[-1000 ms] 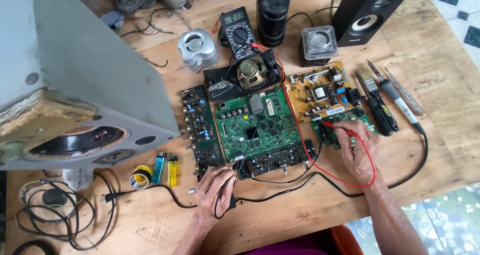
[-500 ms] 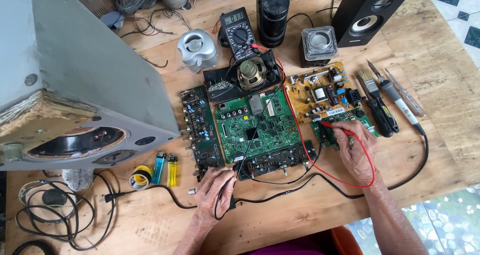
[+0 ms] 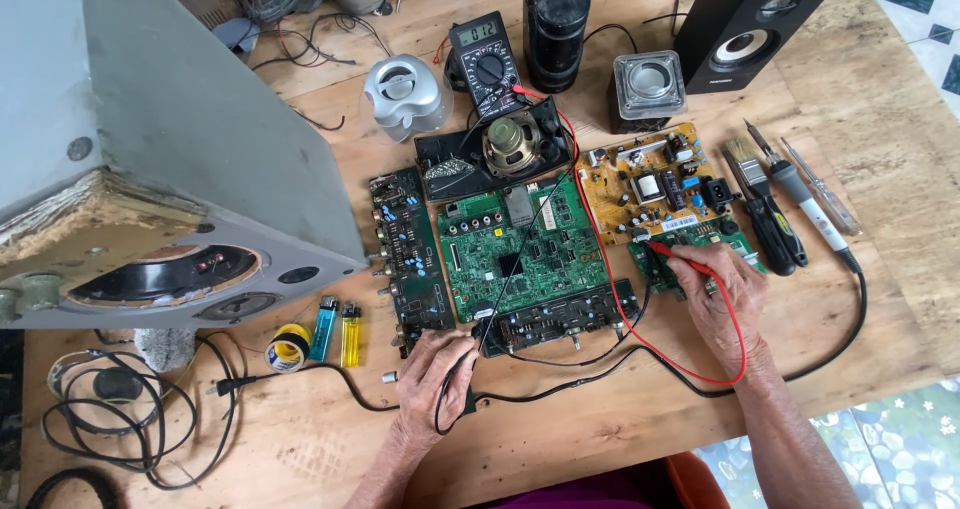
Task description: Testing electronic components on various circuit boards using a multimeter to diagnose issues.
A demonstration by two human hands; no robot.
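**benchfan:** Looking down at this bench, what's each hand doing?

**solderjoe:** The right hand (image 3: 722, 299) has its fingers pinched round a red probe (image 3: 678, 258). The probe's long axis slants up and to the left, tip pointing at the small green board (image 3: 690, 247) toward the bench's right side, just below the yellow-brown power board (image 3: 655, 181). Its red lead (image 3: 735, 354) loops around under the wrist and runs back up to the multimeter (image 3: 485, 61) near the far edge.

**benchfan:** And the other one?

**solderjoe:** The left hand (image 3: 432, 374) sits near the front edge, fingers curled around a black probe (image 3: 476, 334). It's mostly buried in the fingers, so I can only roughly call it: it points up and right, tip at the lower left corner of the black board strip (image 3: 560, 314). The black lead (image 3: 530, 231) goes diagonally over the big green main board (image 3: 520, 254) toward the meter.

**benchfan:** What's around it?

**solderjoe:** A narrow dark board (image 3: 410, 254) lies lengthwise just left of the main board, and a bare speaker on a black tray (image 3: 505, 147) just behind it. A screwdriver (image 3: 768, 219), brush (image 3: 745, 159) and soldering iron (image 3: 810, 199) lie side by side toward the right edge, all running near to far. Blue and yellow lighters (image 3: 337, 329) and a tape roll (image 3: 288, 347) lie left of the left hand, beside a big grey speaker cabinet (image 3: 170, 159) at the left end.
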